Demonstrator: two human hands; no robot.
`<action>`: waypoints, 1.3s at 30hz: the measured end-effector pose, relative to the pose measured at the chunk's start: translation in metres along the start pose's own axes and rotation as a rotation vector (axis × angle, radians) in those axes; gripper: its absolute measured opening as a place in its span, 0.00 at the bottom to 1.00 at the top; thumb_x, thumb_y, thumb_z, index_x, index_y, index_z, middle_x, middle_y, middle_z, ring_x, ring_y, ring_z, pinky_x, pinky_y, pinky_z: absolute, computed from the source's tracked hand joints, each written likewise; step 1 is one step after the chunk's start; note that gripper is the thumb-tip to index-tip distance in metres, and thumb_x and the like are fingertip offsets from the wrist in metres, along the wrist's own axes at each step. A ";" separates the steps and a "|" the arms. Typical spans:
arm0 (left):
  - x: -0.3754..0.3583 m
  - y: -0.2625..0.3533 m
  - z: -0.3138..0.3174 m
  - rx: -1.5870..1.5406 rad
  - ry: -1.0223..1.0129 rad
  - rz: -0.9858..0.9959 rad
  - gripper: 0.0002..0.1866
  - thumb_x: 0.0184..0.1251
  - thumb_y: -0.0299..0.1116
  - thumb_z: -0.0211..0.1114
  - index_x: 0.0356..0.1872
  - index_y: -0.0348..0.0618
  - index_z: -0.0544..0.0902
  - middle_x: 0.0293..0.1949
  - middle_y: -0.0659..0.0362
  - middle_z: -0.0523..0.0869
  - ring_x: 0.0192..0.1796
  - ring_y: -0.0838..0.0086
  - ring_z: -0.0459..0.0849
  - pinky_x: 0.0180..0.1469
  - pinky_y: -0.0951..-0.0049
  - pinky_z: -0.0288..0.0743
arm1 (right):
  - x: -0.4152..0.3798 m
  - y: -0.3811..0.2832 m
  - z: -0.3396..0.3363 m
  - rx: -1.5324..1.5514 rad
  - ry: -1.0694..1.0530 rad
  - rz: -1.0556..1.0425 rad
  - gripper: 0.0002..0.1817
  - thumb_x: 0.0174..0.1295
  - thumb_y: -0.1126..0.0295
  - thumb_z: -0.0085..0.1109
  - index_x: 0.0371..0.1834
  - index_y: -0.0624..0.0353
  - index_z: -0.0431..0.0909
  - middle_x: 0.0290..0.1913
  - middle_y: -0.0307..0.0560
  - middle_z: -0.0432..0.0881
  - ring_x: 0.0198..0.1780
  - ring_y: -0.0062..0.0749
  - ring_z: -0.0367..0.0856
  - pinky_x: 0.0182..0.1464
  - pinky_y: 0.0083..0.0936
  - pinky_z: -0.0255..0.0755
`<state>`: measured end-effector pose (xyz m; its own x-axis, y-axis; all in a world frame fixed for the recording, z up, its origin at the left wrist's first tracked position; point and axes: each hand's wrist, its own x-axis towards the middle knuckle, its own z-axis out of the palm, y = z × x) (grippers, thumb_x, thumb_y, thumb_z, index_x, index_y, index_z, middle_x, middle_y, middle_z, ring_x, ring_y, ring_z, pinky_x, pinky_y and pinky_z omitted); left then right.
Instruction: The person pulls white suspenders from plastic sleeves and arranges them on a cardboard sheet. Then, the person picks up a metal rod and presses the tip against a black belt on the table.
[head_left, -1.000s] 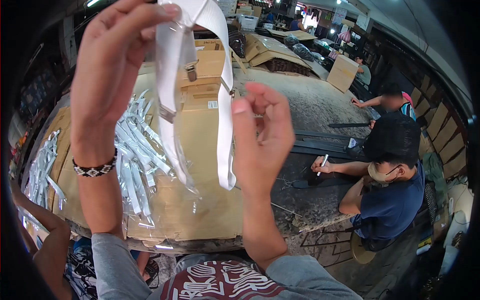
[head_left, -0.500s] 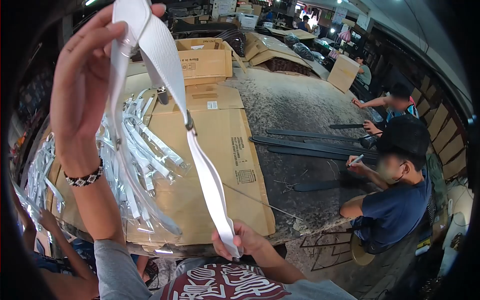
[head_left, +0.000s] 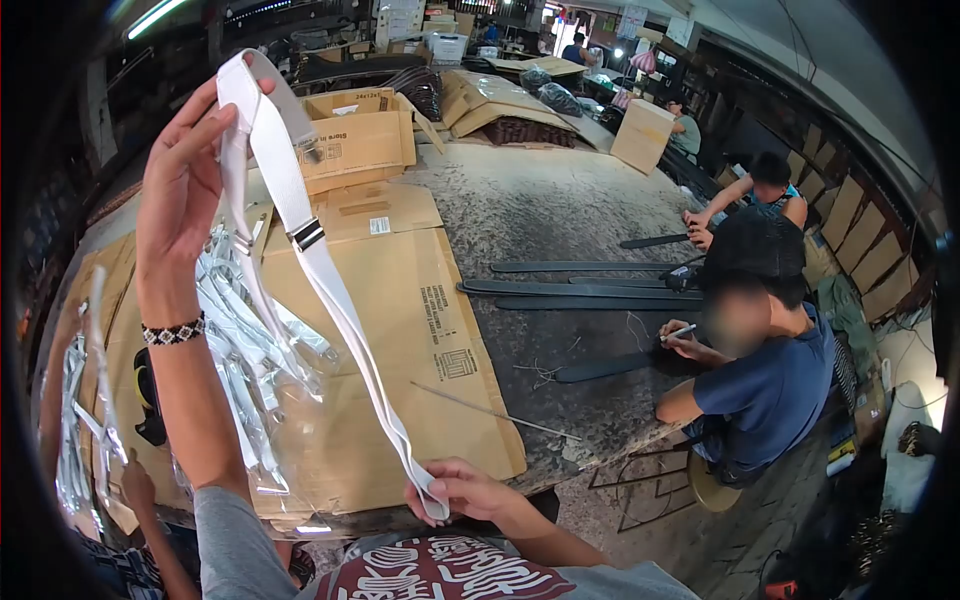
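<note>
From where I sit, I have the left hand (head_left: 187,165) raised at the upper left, thumb and fingers pinching the folded top of a white strap (head_left: 341,300). The right hand (head_left: 468,492) is low, near the table's front edge, its fingers closed around the strap's looped lower end. Between the two hands the strap slants down to the right over a flat cardboard sheet (head_left: 400,345), with a metal slider (head_left: 308,234) on its upper part; another length hangs from the left hand in front of a pile of white straps in clear plastic (head_left: 235,375). I can see a beaded bracelet (head_left: 173,332) on the left wrist. Further left, more wrapped white straps (head_left: 78,430) lie close to another person's hand (head_left: 138,484). Beyond the sheet I have an open cardboard box (head_left: 355,150), and a thin rod (head_left: 495,410) crosses the sheet's right edge onto the dark table (head_left: 530,195). To the right, long black straps (head_left: 570,285) lie side by side on the table, near a person in a dark cap and blue shirt (head_left: 775,375) who holds a pen (head_left: 680,331) over a separate black strip (head_left: 610,368).
</note>
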<state>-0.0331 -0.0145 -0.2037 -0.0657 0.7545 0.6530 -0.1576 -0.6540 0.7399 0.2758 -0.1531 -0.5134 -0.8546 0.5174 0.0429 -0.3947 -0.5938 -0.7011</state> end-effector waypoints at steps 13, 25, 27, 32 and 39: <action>0.024 -0.054 -0.027 -0.022 -0.160 -0.070 0.32 0.75 0.25 0.59 0.78 0.37 0.63 0.63 0.42 0.83 0.62 0.62 0.86 0.68 0.65 0.79 | -0.003 0.005 -0.009 -0.177 0.152 0.071 0.24 0.75 0.57 0.61 0.65 0.63 0.75 0.42 0.47 0.87 0.32 0.22 0.83 0.33 0.18 0.75; -0.172 -0.219 -0.043 0.510 -0.023 -0.555 0.16 0.76 0.38 0.64 0.47 0.31 0.86 0.31 0.57 0.89 0.30 0.75 0.87 0.36 0.75 0.80 | 0.012 0.039 -0.024 -0.147 0.426 0.049 0.22 0.77 0.63 0.59 0.68 0.62 0.72 0.49 0.47 0.88 0.37 0.24 0.88 0.33 0.18 0.78; -0.217 -0.182 0.004 0.584 -0.121 -0.795 0.21 0.76 0.45 0.66 0.36 0.32 0.86 0.20 0.59 0.84 0.19 0.76 0.81 0.26 0.74 0.75 | 0.013 0.035 -0.021 -0.176 0.429 0.030 0.22 0.77 0.64 0.58 0.69 0.63 0.72 0.49 0.47 0.88 0.37 0.24 0.88 0.34 0.18 0.78; -0.291 -0.175 0.035 0.185 -0.205 -1.180 0.21 0.78 0.46 0.65 0.42 0.31 0.84 0.24 0.56 0.87 0.20 0.75 0.83 0.23 0.75 0.76 | 0.031 0.029 -0.023 -0.441 0.504 0.015 0.20 0.78 0.64 0.56 0.67 0.65 0.75 0.46 0.45 0.90 0.34 0.21 0.86 0.34 0.16 0.77; -0.324 -0.198 0.045 -0.290 0.328 -1.055 0.22 0.78 0.37 0.65 0.62 0.31 0.74 0.37 0.51 0.89 0.32 0.72 0.89 0.33 0.73 0.84 | 0.046 -0.002 -0.015 -0.822 0.471 0.036 0.17 0.77 0.63 0.59 0.56 0.68 0.83 0.41 0.43 0.90 0.36 0.21 0.86 0.37 0.20 0.78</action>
<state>0.0642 -0.1320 -0.5544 -0.0132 0.9260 -0.3773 -0.5057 0.3193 0.8014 0.2424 -0.1187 -0.5208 -0.5666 0.8095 -0.1540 0.1440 -0.0867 -0.9858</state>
